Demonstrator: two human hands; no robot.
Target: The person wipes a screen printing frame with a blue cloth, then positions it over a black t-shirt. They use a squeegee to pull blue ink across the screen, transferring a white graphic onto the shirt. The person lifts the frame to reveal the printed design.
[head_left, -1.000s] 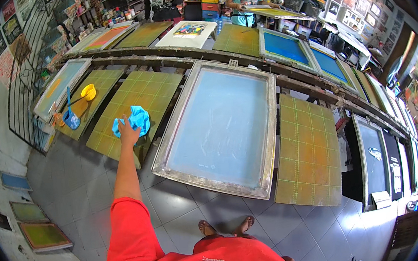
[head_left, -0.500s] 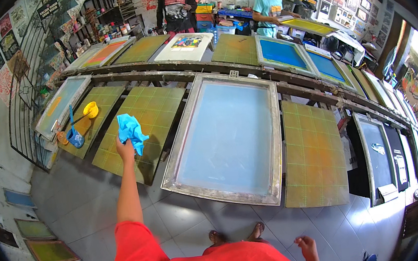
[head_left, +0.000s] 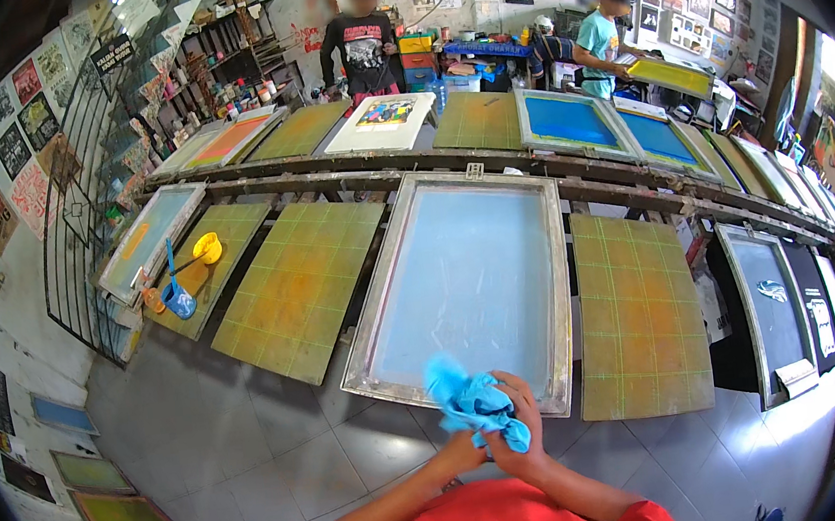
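A crumpled light-blue cloth (head_left: pixel 482 405) is bunched up in front of my chest, partly smeared by motion at its upper left. My left hand (head_left: pixel 464 451) grips it from below, its fingers mostly hidden by the folds. On the other side my right hand (head_left: pixel 524 426) is closed round the cloth. Just beyond both hands lies a large framed printing screen (head_left: pixel 468 266) with pale blue mesh and a worn, light frame; the cloth overlaps its near edge in the picture.
Green-yellow boards with grid lines flank the screen, one left (head_left: pixel 304 281) and one right (head_left: pixel 638 310). Farther left are a blue cup (head_left: pixel 179 301) and a yellow bowl (head_left: pixel 207 248). Metal rails (head_left: pixel 329 181) run behind. Two people stand beyond, one holding a yellow screen (head_left: pixel 671 77).
The blue cloth has come from over the left board to in front of my chest. My right hand, empty before, now holds it together with my left.
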